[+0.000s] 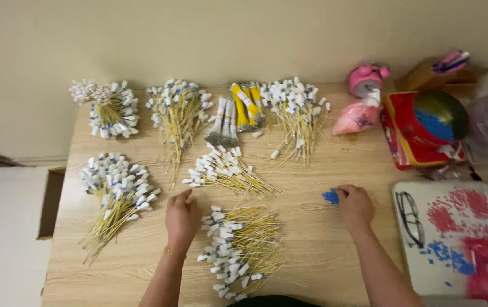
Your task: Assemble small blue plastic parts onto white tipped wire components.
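Left hand [181, 219] flat, palm down on the wooden table [323, 250], lower centre of frame, fingers loosely spread, gripping nothing, just left of the nearest bundle of yellow wires with white tags [238, 250]. Right hand [355, 206] right of centre, fingers curled down over a small pile of blue bits [330, 196] at its fingertips; can't tell if it's pinching any. More tagged wire bundles [175, 111] across the upper half. White tray [454, 239] with red and blue bits at lower right; red box [412, 139] above it.
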